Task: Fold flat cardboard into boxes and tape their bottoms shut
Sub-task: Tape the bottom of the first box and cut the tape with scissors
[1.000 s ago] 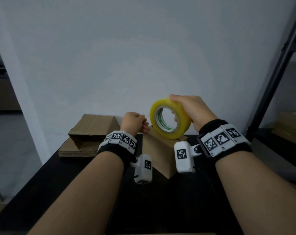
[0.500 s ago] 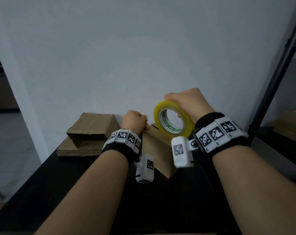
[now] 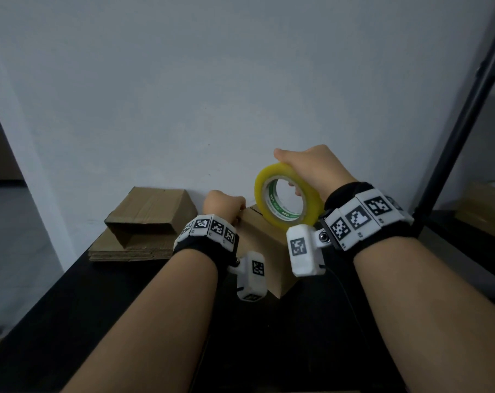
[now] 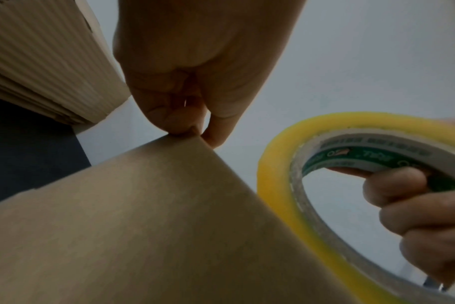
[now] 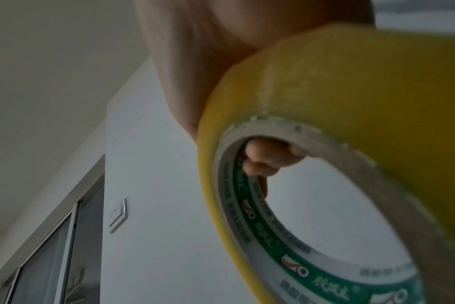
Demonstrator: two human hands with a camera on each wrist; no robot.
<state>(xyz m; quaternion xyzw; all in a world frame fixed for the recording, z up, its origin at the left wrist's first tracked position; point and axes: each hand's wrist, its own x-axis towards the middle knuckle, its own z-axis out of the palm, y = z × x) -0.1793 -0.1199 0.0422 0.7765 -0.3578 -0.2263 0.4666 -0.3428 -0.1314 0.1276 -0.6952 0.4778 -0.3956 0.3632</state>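
A folded brown cardboard box point(image 3: 264, 245) stands on the black table point(image 3: 70, 307), one corner toward me. My left hand point(image 3: 225, 205) is curled at the box's far top edge; in the left wrist view its fingertips point(image 4: 185, 128) pinch that edge of the box point(image 4: 143, 216). A thin pale line runs from this hand toward the roll. My right hand point(image 3: 311, 171) grips a yellow tape roll point(image 3: 287, 198) from above, fingers point(image 5: 268, 156) hooked through the core of the roll point(image 5: 338, 102). The roll point(image 4: 281, 185) stands on edge just over the box top.
A stack of flat cardboard point(image 3: 127, 249) lies at the table's back left against the white wall, with a half-opened box point(image 3: 152, 211) on top. A black shelf post point(image 3: 453, 123) rises at the right, with more cardboard point(image 3: 484, 211) on its shelf.
The right hand has shifted to the top of the roll and drawn it slightly toward me along the box. The left thumb has tucked in as that hand settled on the box edge.
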